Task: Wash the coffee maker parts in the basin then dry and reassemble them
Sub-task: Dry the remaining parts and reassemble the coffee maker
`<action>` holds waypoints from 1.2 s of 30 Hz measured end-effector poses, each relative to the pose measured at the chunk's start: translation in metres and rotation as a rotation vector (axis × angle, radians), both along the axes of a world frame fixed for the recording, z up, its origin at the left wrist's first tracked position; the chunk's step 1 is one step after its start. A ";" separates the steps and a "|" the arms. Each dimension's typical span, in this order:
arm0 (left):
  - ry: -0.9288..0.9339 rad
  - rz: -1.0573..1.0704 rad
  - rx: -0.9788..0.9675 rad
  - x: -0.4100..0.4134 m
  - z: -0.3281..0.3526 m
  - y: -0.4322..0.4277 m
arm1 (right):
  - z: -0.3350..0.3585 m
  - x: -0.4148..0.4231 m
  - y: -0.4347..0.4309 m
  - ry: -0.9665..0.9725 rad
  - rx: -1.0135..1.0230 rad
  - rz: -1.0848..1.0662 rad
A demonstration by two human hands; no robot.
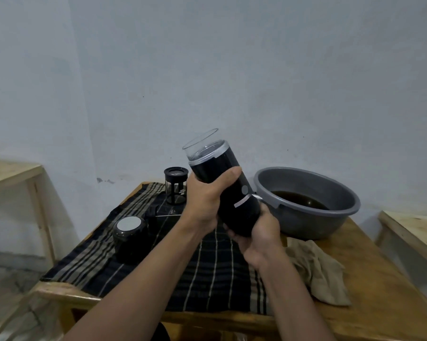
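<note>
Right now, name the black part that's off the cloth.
The tall body, held in left hand and right hand; filter basket and round cap sit on the cloth.

Coffee maker body (228, 193): black plastic, smooth, half-matt. Band (221, 149) at its top: silver, looks metallic. Clear cup (197, 143): transparent, glossy; glass or plastic, cannot tell. Basin (313, 225): grey plastic, smooth, faint sheen. Counter (367, 303): pale bare wood, matt. Striped cloth (207, 279): dark woven fabric, matt. Rag (318, 271): beige soft cloth. Lid (130, 232): glossy black, silvery top. Filter basket (176, 185): black plastic, fine mesh.
</note>
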State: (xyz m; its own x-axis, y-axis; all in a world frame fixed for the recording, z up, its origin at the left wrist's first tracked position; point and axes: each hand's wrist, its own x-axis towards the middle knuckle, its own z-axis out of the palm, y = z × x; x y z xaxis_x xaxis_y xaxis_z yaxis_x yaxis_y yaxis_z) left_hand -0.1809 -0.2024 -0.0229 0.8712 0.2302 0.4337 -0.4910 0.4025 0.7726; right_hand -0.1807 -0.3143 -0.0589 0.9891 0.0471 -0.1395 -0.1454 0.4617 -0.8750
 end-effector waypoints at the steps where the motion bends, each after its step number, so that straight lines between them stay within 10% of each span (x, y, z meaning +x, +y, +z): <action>1: -0.021 -0.052 0.058 0.001 0.001 0.006 | 0.003 -0.001 -0.003 0.064 0.058 0.107; 6: -0.078 -0.258 0.268 -0.004 0.013 0.024 | 0.008 -0.016 0.000 0.246 0.275 0.327; 13: 0.127 0.143 0.225 -0.018 0.026 0.048 | 0.020 -0.009 0.047 0.029 0.303 0.153; 21: 0.239 0.353 0.012 -0.044 0.027 0.132 | 0.004 -0.006 0.124 -0.408 -0.327 0.151; 30: 0.288 0.607 -0.109 -0.063 -0.002 0.207 | -0.032 0.001 0.185 -0.844 -1.556 0.583; 36: 0.309 0.453 -0.453 -0.060 -0.003 0.207 | -0.032 0.011 0.123 -0.610 -0.943 0.336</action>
State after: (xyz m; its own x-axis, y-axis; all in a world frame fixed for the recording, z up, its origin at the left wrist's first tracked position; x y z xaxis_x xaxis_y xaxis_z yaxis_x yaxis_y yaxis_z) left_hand -0.2411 0.0049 -0.0256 0.7151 0.6978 -0.0418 -0.4712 0.5253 0.7085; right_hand -0.1698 -0.1913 -0.0909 0.8619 0.4498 0.2342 0.4252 -0.3892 -0.8171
